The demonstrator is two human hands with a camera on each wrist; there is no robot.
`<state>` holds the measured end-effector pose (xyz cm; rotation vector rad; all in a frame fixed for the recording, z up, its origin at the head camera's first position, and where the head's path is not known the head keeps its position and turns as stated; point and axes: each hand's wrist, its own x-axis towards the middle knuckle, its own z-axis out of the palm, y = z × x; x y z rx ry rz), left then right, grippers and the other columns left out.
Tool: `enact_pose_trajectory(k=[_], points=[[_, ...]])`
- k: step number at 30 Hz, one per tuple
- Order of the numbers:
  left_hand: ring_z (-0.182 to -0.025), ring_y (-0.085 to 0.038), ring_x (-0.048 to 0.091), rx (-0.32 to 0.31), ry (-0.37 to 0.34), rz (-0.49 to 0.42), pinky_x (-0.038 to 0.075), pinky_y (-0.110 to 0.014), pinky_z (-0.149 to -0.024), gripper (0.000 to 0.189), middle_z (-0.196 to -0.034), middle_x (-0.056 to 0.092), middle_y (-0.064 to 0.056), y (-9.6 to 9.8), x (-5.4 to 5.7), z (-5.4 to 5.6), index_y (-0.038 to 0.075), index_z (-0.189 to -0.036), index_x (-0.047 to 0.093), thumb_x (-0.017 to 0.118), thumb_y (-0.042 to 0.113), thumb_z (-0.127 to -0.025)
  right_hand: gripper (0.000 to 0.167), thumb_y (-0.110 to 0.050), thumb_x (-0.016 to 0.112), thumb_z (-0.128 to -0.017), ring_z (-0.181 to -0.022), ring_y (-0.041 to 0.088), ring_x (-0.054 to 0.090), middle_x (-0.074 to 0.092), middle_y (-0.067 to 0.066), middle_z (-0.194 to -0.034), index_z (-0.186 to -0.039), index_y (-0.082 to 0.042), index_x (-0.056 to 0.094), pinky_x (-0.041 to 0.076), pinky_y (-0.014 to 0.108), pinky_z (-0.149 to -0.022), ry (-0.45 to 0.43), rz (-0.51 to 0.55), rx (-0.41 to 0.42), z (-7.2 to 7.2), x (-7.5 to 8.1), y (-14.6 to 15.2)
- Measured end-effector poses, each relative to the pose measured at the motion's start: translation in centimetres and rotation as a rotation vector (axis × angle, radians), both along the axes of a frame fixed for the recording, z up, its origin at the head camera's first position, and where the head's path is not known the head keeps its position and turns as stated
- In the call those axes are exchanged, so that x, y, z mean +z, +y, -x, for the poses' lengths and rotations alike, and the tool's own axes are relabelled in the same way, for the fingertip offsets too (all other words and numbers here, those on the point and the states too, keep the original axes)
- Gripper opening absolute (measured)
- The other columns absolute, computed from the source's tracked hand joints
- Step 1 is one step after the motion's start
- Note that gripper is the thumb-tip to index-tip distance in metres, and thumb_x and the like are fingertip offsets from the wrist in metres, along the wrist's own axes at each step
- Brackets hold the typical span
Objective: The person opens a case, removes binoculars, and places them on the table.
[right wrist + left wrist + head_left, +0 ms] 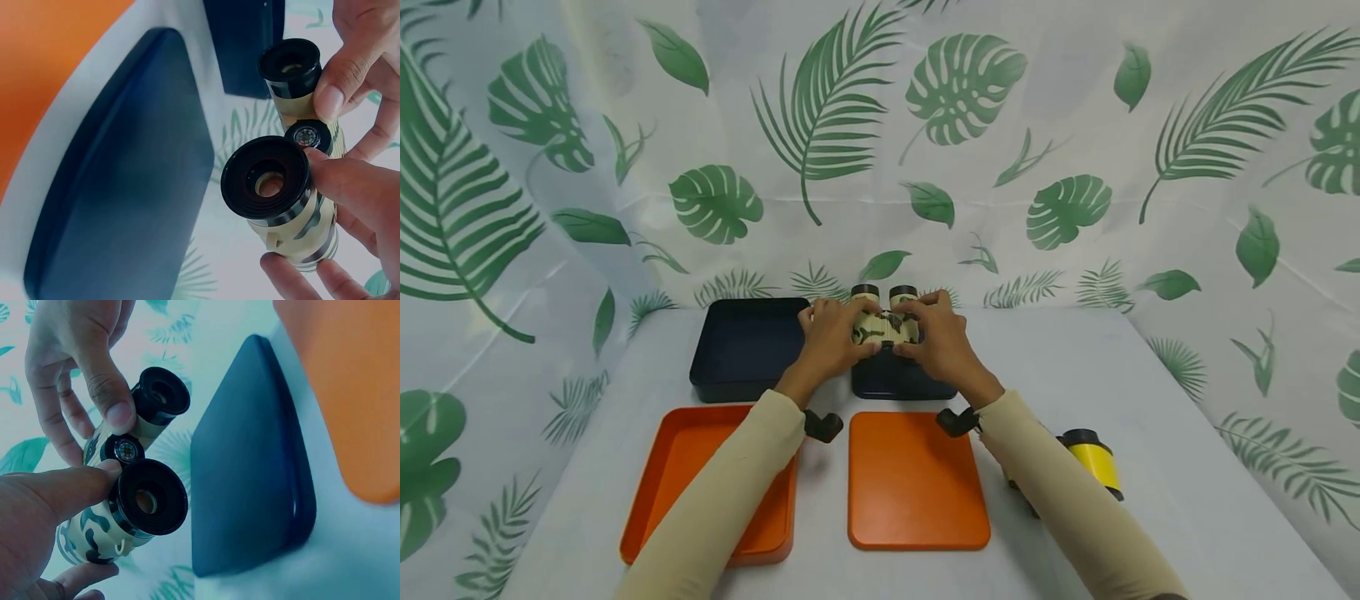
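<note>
Both hands hold a pair of camouflage-patterned binoculars (886,327) over a dark blue lid (904,387). My left hand (832,335) grips the left barrel and my right hand (946,340) the right one. Seen from the left wrist, the black eyepieces (153,497) face the camera, and a small compass dial (125,450) sits between the barrels. There, the left thumb presses beside the dial, while the right thumb lies along the other barrel. The right wrist view shows the binoculars (300,206) raised beside the lid (131,169).
An open dark blue box (748,346) stands at the back left, with an open orange box (688,450) in front of it. Nearer me lies an orange lid (917,483). Yellow and black binoculars (1093,461) are partly hidden behind the right sleeve. A leaf-patterned curtain (850,208) closes off the back.
</note>
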<state>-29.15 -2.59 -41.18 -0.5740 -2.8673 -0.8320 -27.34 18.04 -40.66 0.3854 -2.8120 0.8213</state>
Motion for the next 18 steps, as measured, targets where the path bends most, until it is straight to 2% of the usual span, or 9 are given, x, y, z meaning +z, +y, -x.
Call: enact_pose_trajectory(k=[4, 10, 15, 18], points=[[-0.134, -0.042, 0.045, -0.025, 0.001, 0.007, 0.026, -0.064, -0.112, 0.056, -0.134, 0.063, -0.016, 1.4, -0.1, 0.0, 0.034, -0.144, 0.060, 0.083, 0.041, -0.094, 0.061, -0.019, 0.091, -0.086, -0.115, 0.041, 0.069, 0.043, 0.024, -0.145, -0.142, -0.020, 0.066, 0.039, 0.069, -0.106, -0.026, -0.004, -0.025, -0.5, 0.0, 1.4], [-0.133, -0.040, 0.046, -0.046, 0.009, -0.005, 0.028, -0.060, -0.105, 0.055, -0.127, 0.065, -0.014, 3.6, -0.5, -0.1, 0.034, -0.143, 0.062, 0.084, 0.040, -0.093, 0.061, -0.016, 0.090, -0.087, -0.118, 0.042, 0.070, 0.041, 0.025, -0.146, -0.143, -0.018, 0.065, 0.038, 0.071, -0.107, -0.050, 0.004, -0.043, -1.0, 0.0, 3.5], [-0.124, -0.037, 0.048, -0.060, 0.011, -0.004, 0.028, -0.055, -0.099, 0.055, -0.123, 0.064, -0.014, 5.3, -0.7, -0.4, 0.034, -0.142, 0.062, 0.084, 0.042, -0.092, 0.061, -0.014, 0.089, -0.088, -0.118, 0.044, 0.071, 0.040, 0.028, -0.146, -0.144, -0.016, 0.064, 0.037, 0.073, -0.107, -0.053, 0.004, -0.043, -1.6, -0.3, 5.3], [-0.119, -0.035, 0.048, -0.064, 0.010, -0.002, 0.027, -0.052, -0.095, 0.055, -0.120, 0.064, -0.012, 6.3, -0.9, -0.5, 0.035, -0.142, 0.062, 0.084, 0.043, -0.092, 0.060, -0.014, 0.089, -0.088, -0.119, 0.045, 0.070, 0.041, 0.028, -0.144, -0.144, -0.017, 0.064, 0.044, 0.069, -0.104, -0.067, 0.008, -0.057, -1.9, -0.4, 6.3]])
